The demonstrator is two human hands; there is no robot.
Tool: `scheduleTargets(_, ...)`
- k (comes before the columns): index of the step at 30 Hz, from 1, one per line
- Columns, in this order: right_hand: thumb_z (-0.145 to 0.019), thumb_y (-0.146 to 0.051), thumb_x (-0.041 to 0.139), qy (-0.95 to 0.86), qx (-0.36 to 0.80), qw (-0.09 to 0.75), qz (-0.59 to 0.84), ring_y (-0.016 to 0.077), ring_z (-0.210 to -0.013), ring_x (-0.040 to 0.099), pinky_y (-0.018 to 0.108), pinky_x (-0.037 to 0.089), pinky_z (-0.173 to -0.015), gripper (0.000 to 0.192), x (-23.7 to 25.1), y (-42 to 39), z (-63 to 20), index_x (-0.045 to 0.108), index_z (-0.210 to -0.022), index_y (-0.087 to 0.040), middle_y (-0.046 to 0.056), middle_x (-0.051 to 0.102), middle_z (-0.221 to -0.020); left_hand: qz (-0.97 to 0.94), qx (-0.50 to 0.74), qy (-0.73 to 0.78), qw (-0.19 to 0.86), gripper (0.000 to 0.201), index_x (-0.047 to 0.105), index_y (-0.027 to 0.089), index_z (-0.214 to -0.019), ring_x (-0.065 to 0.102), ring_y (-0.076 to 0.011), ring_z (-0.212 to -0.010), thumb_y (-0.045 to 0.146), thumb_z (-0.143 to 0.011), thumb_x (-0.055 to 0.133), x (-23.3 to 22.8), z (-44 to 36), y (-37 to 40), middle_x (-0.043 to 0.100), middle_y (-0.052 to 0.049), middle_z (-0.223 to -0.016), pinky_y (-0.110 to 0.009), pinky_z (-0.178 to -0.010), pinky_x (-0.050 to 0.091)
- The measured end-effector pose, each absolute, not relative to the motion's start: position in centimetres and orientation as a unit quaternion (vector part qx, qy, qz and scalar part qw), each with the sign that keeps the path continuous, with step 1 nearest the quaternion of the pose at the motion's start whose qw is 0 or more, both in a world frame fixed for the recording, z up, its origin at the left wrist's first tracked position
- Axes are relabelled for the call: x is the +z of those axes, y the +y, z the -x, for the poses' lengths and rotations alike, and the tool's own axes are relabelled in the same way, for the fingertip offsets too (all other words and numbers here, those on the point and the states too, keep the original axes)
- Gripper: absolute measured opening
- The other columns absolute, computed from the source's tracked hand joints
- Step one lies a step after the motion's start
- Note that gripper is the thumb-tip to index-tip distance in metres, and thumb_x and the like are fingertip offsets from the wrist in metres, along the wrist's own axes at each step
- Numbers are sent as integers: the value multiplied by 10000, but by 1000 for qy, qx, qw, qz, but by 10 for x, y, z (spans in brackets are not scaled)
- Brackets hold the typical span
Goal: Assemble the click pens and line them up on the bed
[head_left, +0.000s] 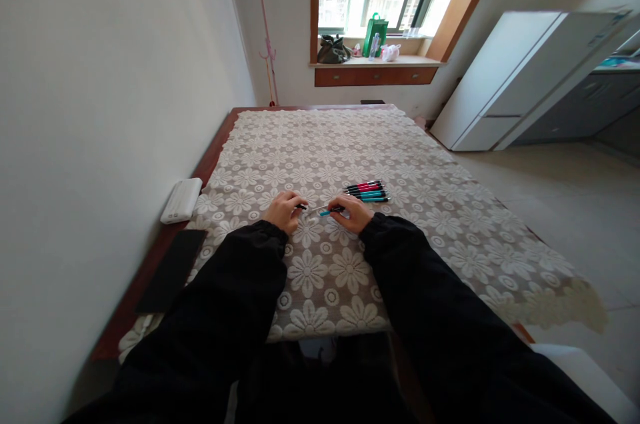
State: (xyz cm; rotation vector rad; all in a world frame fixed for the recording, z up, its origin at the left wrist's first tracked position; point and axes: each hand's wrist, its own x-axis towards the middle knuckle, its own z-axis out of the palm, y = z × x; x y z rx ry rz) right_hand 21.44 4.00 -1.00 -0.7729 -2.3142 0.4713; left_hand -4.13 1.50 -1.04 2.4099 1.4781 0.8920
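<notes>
Above the lace tablecloth (pixel 307 271), my left hand (pixel 285 212) pinches a small black pen part (pixel 301 207). Facing it, my right hand (pixel 354 213) has its fingers closed on a blue and black pen piece (pixel 326 213). A thin pale rod, perhaps a refill, shows in the gap between both hands; which piece it belongs to I cannot tell. Just beyond my right hand lies a row of several pens (pixel 367 191), black, red and teal, side by side on the cloth.
On the table's left edge are a white box-shaped device (pixel 182 201) and a flat black slab (pixel 173 271). A wall runs along that side. Past the far end stand a pink coat rack (pixel 262 4) and a windowsill with bags (pixel 375 37); a white fridge (pixel 515 77) is at right.
</notes>
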Motion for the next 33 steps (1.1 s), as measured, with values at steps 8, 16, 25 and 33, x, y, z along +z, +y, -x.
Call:
scheduleTargets(8,-864,-221,605,-881,178,326,293,189,-814,622,330,467,-807,77,-8,39,-214,646,-928,-207,45,698,-860,-805,287,510,93,188,709,208,-894,600,-253,-993,105,-796,586,-7,39,12,684,-68,-981,-415,-917,496)
scheduleTargets(16,-843,-181,595,-887,161,308,303,198,-835,619,332,451,-811,95,-7,39,-214,643,-918,-214,48,700,-864,-797,265,538,71,166,717,237,-891,601,-266,-1039,151,-798,610,-2,37,8,701,-53,-1009,-433,-932,461)
scheduleTargets(25,-795,-186,608,-887,135,266,352,213,-849,589,339,399,-809,107,-8,39,-216,595,-899,-205,51,664,-865,-787,242,565,62,155,699,238,-921,604,-273,-1055,204,-815,591,-4,38,9,709,-53,-1012,-437,-929,450)
scheduleTargets(33,-815,-169,611,-899,96,232,358,226,-903,558,347,380,-795,62,-10,39,-216,616,-866,-205,60,669,-925,-799,264,536,69,214,693,237,-941,589,-290,-1105,143,-769,605,-5,38,9,698,-63,-1087,-469,-966,449)
